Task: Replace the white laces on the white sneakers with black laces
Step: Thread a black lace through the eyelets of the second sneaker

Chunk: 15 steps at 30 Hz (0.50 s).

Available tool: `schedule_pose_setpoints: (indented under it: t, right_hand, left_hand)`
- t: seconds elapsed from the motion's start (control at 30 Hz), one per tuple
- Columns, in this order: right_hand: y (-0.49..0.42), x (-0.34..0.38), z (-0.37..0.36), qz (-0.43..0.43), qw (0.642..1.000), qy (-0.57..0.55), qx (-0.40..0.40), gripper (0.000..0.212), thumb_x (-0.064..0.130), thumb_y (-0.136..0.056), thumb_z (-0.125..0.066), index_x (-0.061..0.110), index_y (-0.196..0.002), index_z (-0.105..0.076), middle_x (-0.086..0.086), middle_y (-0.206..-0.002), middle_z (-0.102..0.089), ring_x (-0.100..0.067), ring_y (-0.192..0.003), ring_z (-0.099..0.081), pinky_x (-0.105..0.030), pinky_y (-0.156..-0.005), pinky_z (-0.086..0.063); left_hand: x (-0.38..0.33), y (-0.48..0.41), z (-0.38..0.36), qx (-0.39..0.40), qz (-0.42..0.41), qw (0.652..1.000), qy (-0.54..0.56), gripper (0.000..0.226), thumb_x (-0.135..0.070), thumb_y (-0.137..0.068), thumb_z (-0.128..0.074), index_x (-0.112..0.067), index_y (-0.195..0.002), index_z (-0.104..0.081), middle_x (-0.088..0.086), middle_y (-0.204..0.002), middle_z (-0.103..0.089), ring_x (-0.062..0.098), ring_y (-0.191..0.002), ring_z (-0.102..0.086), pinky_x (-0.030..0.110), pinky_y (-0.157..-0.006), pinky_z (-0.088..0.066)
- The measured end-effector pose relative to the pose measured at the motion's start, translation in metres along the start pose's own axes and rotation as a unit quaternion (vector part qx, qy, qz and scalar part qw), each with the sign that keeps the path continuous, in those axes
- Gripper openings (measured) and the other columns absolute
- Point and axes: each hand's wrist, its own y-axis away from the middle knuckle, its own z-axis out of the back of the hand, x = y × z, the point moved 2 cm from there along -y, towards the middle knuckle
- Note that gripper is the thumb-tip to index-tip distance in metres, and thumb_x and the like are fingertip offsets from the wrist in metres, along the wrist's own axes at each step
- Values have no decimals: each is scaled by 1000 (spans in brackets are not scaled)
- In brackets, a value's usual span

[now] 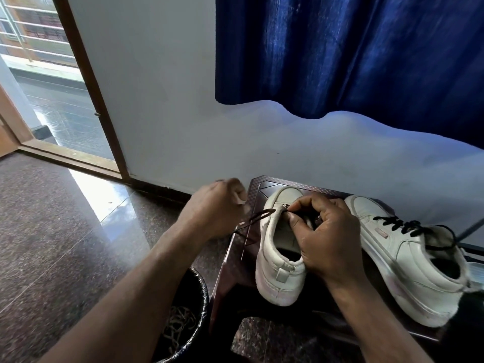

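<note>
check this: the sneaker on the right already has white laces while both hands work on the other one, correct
No. The head view shows black laces in the right sneaker, not white. The left hand and right hand do work on the other sneaker.

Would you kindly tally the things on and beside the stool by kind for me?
white sneakers: 2
black laces: 2
stool: 1
bin: 1
Total: 6
</note>
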Motion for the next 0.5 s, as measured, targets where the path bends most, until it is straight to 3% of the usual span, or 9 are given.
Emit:
schedule_pose_setpoints:
  t: [0.1,0.2,0.33,0.4,0.5]
  right_hand:
    - [0,0,-1,-3,1000,0,4,26,15,-76,-86,36,-81,-70,24,-76,-60,-12,-86,-56,-7,-73,-37]
    - [0,-1,0,-5,1000,0,0,27,12,-76,-86,34,-82,-72,27,-75,-58,-11,-86,-57,-4,-73,-37]
    - [1,0,1,12,1000,-11,-21,25,15,-77,-86,34,-83,-72,27,-80,-62,-12,-86,-60,-11,-76,-42]
    - [1,0,2,11,999,-22,-36,22,17,-78,-87,32,-83,-72,23,-86,-64,-13,-86,-63,-17,-77,-47]
    - [-1,-4,5,-11,998,-41,-42,19,19,-79,-88,31,-84,-73,22,-84,-66,-13,-86,-66,-17,-78,-49]
  left_hand:
    - [-20,7,-7,48,-74,986,138,4,-24,-91,-75,-27,-89,-73,-9,-87,-72,-2,-72,-59,17,-69,-46]
    - [-26,9,-17,62,-78,982,162,15,-20,-92,-72,-30,-81,-71,-6,-82,-72,3,-67,-62,22,-65,-51]
    - [-19,4,-13,34,-84,995,29,27,-19,-89,-68,-33,-67,-60,-11,-71,-65,5,-68,-59,20,-63,-46]
    - [-7,2,-11,51,-65,994,-67,26,-21,-86,-66,-29,-63,-58,-11,-71,-64,15,-74,-63,26,-69,-53]
    - [5,3,-10,95,-29,991,-89,20,-25,-86,-70,-22,-68,-61,-8,-73,-65,20,-78,-64,28,-71,-54]
